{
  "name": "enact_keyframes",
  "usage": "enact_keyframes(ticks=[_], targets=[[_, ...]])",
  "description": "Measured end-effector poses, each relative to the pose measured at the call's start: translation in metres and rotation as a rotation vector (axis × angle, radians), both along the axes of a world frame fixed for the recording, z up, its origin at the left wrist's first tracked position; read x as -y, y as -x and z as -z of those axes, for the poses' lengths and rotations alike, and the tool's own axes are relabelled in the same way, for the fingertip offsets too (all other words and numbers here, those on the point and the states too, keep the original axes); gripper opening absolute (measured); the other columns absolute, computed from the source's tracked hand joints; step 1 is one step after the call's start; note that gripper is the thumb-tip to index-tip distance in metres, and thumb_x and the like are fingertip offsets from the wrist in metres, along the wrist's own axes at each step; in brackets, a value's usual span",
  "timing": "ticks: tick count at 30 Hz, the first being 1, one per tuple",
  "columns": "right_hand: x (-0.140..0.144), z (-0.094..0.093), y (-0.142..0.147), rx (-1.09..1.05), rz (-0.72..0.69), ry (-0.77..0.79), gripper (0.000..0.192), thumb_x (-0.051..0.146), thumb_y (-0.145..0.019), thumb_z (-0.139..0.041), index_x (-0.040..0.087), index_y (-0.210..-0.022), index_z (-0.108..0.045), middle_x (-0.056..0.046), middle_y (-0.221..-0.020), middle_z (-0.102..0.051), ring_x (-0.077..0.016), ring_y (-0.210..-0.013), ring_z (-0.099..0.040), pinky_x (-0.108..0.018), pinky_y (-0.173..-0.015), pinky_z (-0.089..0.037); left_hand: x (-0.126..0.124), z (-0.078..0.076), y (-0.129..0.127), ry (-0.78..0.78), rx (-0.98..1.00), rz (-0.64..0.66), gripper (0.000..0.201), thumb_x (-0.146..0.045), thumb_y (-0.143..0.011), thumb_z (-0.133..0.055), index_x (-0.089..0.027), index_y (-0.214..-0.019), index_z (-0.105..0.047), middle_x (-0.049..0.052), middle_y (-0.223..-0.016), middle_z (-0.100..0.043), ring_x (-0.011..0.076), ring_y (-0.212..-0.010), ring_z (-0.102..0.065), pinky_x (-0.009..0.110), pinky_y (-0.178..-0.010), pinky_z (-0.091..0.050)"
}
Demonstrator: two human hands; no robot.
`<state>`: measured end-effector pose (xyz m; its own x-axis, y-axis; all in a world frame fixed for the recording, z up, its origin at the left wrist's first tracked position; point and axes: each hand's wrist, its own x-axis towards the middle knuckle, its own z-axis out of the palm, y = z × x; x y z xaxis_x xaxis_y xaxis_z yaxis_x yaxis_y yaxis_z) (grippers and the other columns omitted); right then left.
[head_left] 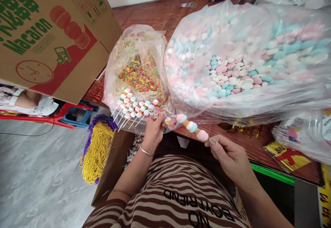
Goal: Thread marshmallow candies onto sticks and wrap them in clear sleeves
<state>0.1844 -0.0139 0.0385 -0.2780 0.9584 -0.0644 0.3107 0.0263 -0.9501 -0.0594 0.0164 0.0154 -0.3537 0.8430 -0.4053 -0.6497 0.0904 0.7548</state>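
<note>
Nearest me, my right hand (230,157) pinches a candy skewer (192,127) at its near end, its tip pointing up-left. Left of it, my raised left hand (153,131) grips a fan of finished skewers (134,105) before the cereal-ring bag (138,73).

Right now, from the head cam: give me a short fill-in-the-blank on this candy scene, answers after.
1. The left hand holds a fan of finished ____.
2. The right hand pinches one candy skewer by its ____ end.
3. The smaller bag holds multicoloured ____-shaped sweets.
4. The cardboard box reads ____ in green.

Missing: skewers; lower; ring; Macaron
</note>
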Motion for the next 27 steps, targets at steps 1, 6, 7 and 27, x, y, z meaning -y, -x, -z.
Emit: enact_keyframes(ticks=[1,6,7,27], targets=[[0.0,0.0,-0.001,-0.01,0.008,-0.005,0.037,0.048,-0.1,-0.052,0.02,-0.079,-0.066,0.001,-0.059,-0.054,-0.0134,-0.056,-0.051,-0.024,-0.047,-0.036,-0.001,0.0,0.0,0.012,0.032,-0.001,0.045,-0.032,-0.054,-0.097,-0.016,-0.073,-0.06,-0.008,-0.059,-0.051,0.0017,-0.047,-0.043,0.014,-0.045,-0.038],[0.0,-0.005,-0.002,0.024,-0.02,-0.049,0.038,0.048,-0.098,-0.054,0.02,-0.075,-0.067,-0.001,-0.064,-0.061,-0.0143,-0.059,-0.056,-0.025,-0.053,-0.044,-0.004,0.0,-0.001,0.063,0.132,-0.021,0.041,-0.029,-0.062,-0.095,-0.017,-0.077,-0.058,-0.009,-0.058,-0.049,0.0015,-0.046,-0.043,0.013,-0.045,-0.039],[0.0,-0.006,-0.002,0.032,-0.031,-0.063,0.038,0.048,-0.098,-0.054,0.02,-0.075,-0.067,-0.001,-0.065,-0.063,-0.0144,-0.06,-0.057,-0.025,-0.055,-0.045,-0.004,-0.001,-0.001,0.078,0.138,-0.026,0.04,-0.029,-0.063,-0.094,-0.017,-0.077,-0.058,-0.009,-0.058,-0.048,0.0016,-0.045,-0.042,0.013,-0.045,-0.039],[0.008,0.001,0.005,0.297,0.01,-0.533,0.014,0.023,-0.096,-0.058,0.022,-0.086,-0.067,0.001,-0.068,-0.065,-0.0126,-0.058,-0.059,-0.025,-0.059,-0.045,-0.006,0.0,-0.017,0.054,0.154,-0.022,0.046,-0.032,-0.062,-0.095,-0.016,-0.075,-0.053,-0.009,-0.06,-0.048,0.0012,-0.048,-0.04,0.014,-0.045,-0.033]])
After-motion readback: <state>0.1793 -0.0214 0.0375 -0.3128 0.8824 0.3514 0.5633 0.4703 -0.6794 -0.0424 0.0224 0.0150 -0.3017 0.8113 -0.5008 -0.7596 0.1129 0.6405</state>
